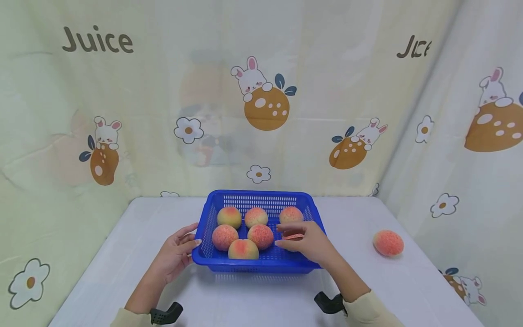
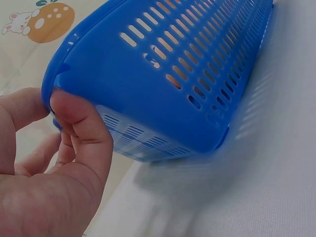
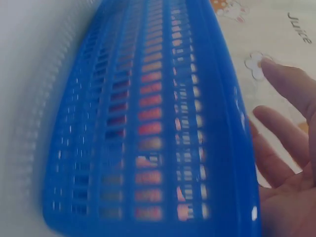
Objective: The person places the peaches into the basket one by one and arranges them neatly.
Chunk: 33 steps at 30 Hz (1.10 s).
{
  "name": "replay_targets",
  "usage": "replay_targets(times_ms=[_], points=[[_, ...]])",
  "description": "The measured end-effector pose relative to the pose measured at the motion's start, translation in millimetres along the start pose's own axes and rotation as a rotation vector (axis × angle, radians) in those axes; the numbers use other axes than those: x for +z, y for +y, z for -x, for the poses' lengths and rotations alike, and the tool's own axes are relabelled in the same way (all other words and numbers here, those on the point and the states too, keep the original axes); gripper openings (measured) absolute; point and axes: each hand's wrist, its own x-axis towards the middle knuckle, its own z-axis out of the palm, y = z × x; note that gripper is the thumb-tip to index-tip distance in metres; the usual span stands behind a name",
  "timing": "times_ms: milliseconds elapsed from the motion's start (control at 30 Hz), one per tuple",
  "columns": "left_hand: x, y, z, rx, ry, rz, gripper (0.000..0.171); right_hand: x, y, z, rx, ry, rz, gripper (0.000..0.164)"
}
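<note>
A blue plastic basket (image 1: 261, 262) with slotted walls sits on the white table. Several peaches lie in it, among them a red one (image 1: 260, 236) near the middle and a yellow-and-red one (image 1: 243, 249) at the front. My left hand (image 1: 178, 252) pinches the basket's left rim (image 2: 48, 81) between thumb and fingers. Over the basket's right front part hovers my right hand (image 1: 308, 240), its fingers loosely curved and apart from the thumb. Between them a peach (image 1: 293, 237) shows, mostly hidden by the hand. In the right wrist view the fingers stand spread beyond the rim (image 3: 242, 148).
A lone pinkish peach (image 1: 388, 243) lies on the table (image 1: 359, 218) to the right of the basket. Behind the table hangs a pale curtain (image 1: 163, 91) with rabbit, fruit and flower prints. A dark wrist device (image 1: 166, 314) sits at each sleeve.
</note>
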Motion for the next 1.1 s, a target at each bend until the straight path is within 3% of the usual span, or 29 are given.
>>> replay_targets(times_ms=[267, 700, 1100], points=[[0.0, 0.0, 0.3, 0.004, 0.010, 0.000, 0.064, -32, 12, 19, -0.051, 0.096, -0.049, 0.047], [-0.5, -1.1, -0.8, 0.009, 0.009, -0.003, 0.065, -77, 61, 44, -0.020, 0.359, 0.070, 0.052], [0.2, -1.1, -0.3, 0.002, 0.016, 0.000, 0.065, -120, 100, 67, 0.065, 0.576, 0.096, 0.052]])
